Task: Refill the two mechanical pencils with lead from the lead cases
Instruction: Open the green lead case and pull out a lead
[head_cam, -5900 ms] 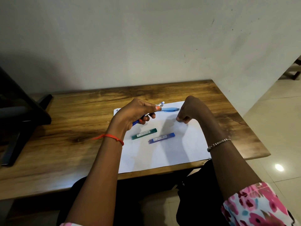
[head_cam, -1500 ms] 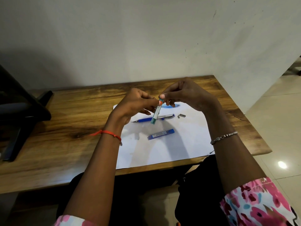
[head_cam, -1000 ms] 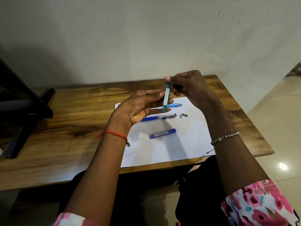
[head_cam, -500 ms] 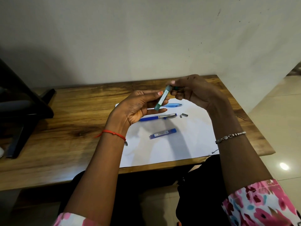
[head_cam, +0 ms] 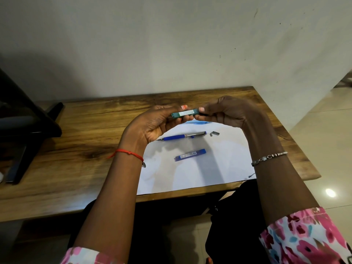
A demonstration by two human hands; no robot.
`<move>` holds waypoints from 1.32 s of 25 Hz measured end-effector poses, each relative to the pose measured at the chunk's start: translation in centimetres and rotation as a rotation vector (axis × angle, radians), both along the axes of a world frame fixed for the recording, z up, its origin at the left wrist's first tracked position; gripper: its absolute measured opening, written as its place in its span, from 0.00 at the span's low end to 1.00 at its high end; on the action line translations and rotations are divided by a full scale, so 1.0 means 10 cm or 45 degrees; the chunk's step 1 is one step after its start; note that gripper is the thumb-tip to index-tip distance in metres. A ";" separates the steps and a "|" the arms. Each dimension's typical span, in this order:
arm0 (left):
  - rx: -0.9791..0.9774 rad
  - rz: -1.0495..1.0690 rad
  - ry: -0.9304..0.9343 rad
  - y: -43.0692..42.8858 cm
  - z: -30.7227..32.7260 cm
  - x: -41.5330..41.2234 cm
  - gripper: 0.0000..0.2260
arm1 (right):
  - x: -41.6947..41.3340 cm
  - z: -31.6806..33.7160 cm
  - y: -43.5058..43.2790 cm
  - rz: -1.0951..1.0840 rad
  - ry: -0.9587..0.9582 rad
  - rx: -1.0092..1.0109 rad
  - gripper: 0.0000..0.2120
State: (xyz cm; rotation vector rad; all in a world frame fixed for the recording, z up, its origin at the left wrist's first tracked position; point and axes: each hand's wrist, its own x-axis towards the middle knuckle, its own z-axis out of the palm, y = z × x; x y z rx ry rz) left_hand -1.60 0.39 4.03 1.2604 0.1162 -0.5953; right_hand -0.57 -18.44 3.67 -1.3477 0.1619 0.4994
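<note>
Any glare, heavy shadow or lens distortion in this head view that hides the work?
Head view: wide-angle bending at the table edges; a glare spot on the floor tile; soft arm shadows on the paper; dark left corner. The green lead case between both hands stays readable.

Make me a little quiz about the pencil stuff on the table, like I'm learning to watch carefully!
1. True or false: the green lead case is lying on the paper.
2. Which colour is the lead case that lies on the paper? A red, B blue, C yellow.
3. Fill the gap: the small cap pieces lie just past the ____ end of the dark blue pencil.

Key
1. False: the left hand and the right hand hold it up between them.
2. B, the blue lead case.
3. Right, the one away from the tip.
</note>
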 end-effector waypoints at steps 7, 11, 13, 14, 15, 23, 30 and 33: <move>0.013 -0.006 0.033 0.00 0.02 -0.01 0.04 | -0.04 0.03 0.02 -0.010 0.057 -0.021 0.07; 0.048 -0.017 0.041 -0.01 0.01 -0.02 0.05 | -0.03 0.03 0.00 0.055 0.084 -0.028 0.08; 0.082 -0.026 0.032 -0.02 0.00 -0.02 0.04 | -0.04 0.02 0.00 0.098 0.065 -0.066 0.09; 0.098 -0.033 0.025 -0.02 -0.01 -0.02 0.04 | -0.04 0.02 0.00 0.104 0.059 -0.080 0.08; 0.110 -0.039 0.021 -0.03 -0.01 -0.03 0.04 | -0.04 0.01 0.01 0.101 0.058 -0.087 0.08; 0.152 -0.090 0.002 -0.04 -0.02 -0.02 0.05 | -0.02 0.00 -0.01 0.079 0.089 -0.122 0.05; 0.236 -0.232 -0.107 0.00 -0.07 0.00 0.06 | 0.01 -0.02 -0.06 0.064 -0.029 -0.190 0.05; 0.244 -0.272 -0.118 0.01 -0.07 0.01 0.07 | 0.02 -0.02 -0.06 0.037 -0.120 -0.204 0.05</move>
